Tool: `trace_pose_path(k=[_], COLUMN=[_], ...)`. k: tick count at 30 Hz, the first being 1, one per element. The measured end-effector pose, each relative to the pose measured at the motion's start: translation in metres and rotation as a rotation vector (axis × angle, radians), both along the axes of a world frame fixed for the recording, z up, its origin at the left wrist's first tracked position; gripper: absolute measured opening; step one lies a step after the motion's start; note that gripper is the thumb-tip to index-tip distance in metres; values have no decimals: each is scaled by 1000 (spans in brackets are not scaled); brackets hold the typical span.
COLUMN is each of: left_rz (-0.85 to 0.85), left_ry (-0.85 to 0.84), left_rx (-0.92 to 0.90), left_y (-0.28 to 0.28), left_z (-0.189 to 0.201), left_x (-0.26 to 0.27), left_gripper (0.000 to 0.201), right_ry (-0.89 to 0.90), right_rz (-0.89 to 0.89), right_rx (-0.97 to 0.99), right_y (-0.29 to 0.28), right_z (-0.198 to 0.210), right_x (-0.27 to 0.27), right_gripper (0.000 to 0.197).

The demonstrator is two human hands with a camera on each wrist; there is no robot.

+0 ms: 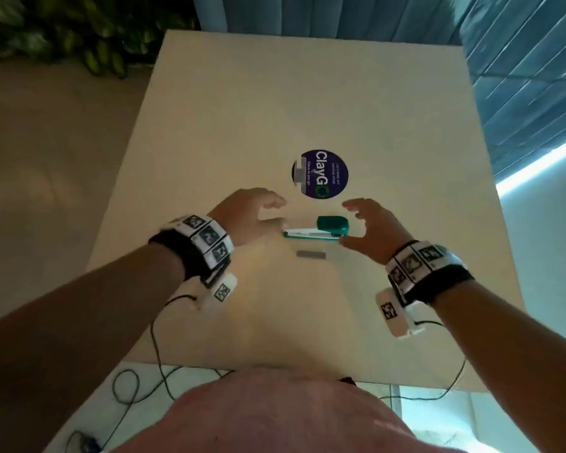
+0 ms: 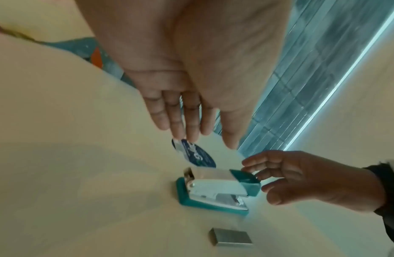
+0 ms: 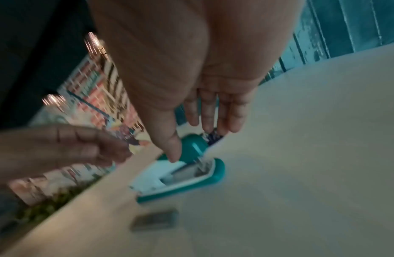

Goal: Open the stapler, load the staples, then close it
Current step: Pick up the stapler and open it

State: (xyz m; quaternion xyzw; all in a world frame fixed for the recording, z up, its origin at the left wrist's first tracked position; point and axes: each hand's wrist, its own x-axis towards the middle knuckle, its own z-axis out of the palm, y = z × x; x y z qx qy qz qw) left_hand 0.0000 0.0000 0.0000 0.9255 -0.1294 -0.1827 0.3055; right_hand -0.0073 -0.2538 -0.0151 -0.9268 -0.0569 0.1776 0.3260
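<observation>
At centre frame on the counter [image 1: 307, 103] sits the stapler [image 1: 317, 228] — small, rigid, likely light and apt to slide. Your left hand [image 1: 252, 214] and right hand [image 1: 370, 228] flank it, fingers spread, holding nothing — steady the base, lift the teal cap. Staples [image 1: 311, 254] lie just below.

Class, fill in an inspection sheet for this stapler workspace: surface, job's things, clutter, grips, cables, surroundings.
Surface: pale table, round dark sticker on it.
Job's things: teal stapler lying on the table, its top appears raised; strip of staples on the table beside it, not yet loaded.
Clutter: nothing seen.
Grips: left hand and right hand flank the stapler, fingers relaxed, holding nothing; whether they touch it is unclear.
Cables: thin wires run from the wrist cameras past the table's near edge.
Surroundings: green plants, bluish curtain.
</observation>
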Motion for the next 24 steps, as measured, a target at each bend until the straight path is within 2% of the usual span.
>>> trace_pose_path(k=[3, 7, 11, 14, 19, 24], left_rz=[-26, -119, -241, -269, -314, -261], left_ry=[53, 65, -12, -30, -66, -109], left_rx=[-1, 22, 89, 88, 113, -31], left_y=[-28, -54, -71, -82, -90, -72], left_z=[-12, -23, -24, -23, -26, -12], left_x=[18, 22, 24, 27, 30, 30], left_gripper=[56, 64, 50, 36, 32, 32], right_ry=[73, 79, 62, 65, 55, 35], right_rz=[34, 57, 43, 66, 63, 66], right_rx=[-112, -153, -124, -126, -101, -87], right_y=[6, 9, 4, 2, 0, -2], right_z=[-10, -20, -26, -27, -31, -34], right_x=[14, 19, 23, 25, 24, 26], right_gripper=[62, 49, 48, 48, 43, 36])
